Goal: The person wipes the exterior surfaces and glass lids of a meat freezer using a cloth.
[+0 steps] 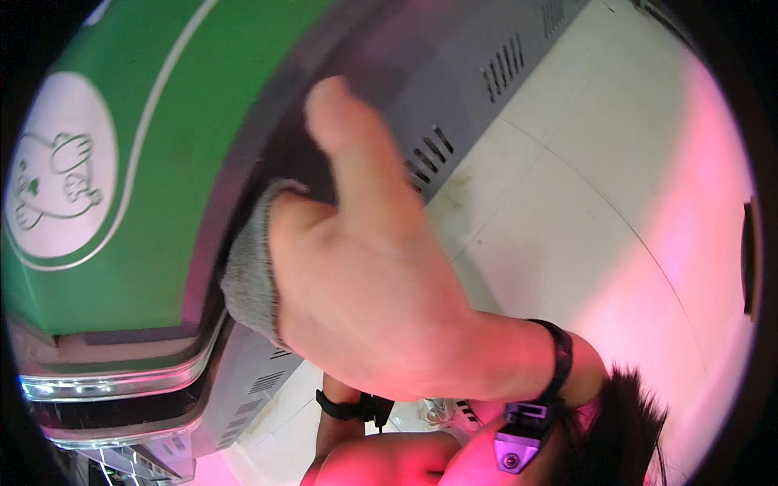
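Observation:
Large in the middle is my right hand (371, 285), its thumb stretched out. A piece of grey fabric (248, 285), seemingly a cloth, covers its fingers. The bent fingers are hidden under the fabric, which lies against the dark lower edge (206, 273) of a cabinet with a green panel (200, 152). A black strap (559, 358) with a small device circles the right wrist. Below, my left forearm (340, 419) shows with another black strap (337, 408). My left hand is out of sight behind the right one.
Slotted vents (504, 67) run along the cabinet's grey base (444, 91). A white oval with an animal drawing (61, 164) marks the green panel. Pale floor tiles (577, 200) are partly lit pink. A shoe (465, 410), bare knees (389, 462) and dark hair (620, 431) appear below.

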The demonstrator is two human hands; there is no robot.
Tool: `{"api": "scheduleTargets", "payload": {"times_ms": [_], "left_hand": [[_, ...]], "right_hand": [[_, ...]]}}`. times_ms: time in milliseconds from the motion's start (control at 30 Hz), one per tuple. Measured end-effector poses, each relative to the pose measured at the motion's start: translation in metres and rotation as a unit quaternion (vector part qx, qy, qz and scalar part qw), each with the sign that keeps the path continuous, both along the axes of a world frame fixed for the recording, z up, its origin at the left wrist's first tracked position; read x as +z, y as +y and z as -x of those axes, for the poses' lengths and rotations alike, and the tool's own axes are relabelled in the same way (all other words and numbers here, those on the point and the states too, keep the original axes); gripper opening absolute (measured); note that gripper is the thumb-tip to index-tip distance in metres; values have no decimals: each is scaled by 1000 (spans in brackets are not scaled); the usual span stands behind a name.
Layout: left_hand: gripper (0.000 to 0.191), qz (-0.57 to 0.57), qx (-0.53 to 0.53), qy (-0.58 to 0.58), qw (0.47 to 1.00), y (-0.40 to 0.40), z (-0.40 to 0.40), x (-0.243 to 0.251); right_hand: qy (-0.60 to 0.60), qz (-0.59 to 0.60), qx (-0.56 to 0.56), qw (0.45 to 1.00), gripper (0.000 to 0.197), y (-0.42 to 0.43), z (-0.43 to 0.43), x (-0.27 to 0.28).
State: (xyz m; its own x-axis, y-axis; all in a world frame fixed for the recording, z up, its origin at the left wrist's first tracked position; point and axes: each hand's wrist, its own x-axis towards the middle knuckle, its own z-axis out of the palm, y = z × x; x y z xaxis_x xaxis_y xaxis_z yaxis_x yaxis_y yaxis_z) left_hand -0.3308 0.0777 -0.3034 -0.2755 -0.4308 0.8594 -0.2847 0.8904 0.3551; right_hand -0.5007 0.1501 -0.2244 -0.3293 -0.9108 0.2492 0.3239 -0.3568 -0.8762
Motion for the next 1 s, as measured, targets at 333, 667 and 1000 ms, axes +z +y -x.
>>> {"api": "scheduleTargets", "payload": {"times_ms": [333,667,1000], "left_hand": [[83,-68,-61,138,986,-1,-62,57],[52,205,-57,-25,977,-1,33,118],[49,186,-56,-18,981,-10,46,97]], "right_hand": [[144,49,-316,936,91,29,36,71],[424,202,-514,717,99,-47,69,119],[590,302,-209,719,38,-17,60,126]]}}
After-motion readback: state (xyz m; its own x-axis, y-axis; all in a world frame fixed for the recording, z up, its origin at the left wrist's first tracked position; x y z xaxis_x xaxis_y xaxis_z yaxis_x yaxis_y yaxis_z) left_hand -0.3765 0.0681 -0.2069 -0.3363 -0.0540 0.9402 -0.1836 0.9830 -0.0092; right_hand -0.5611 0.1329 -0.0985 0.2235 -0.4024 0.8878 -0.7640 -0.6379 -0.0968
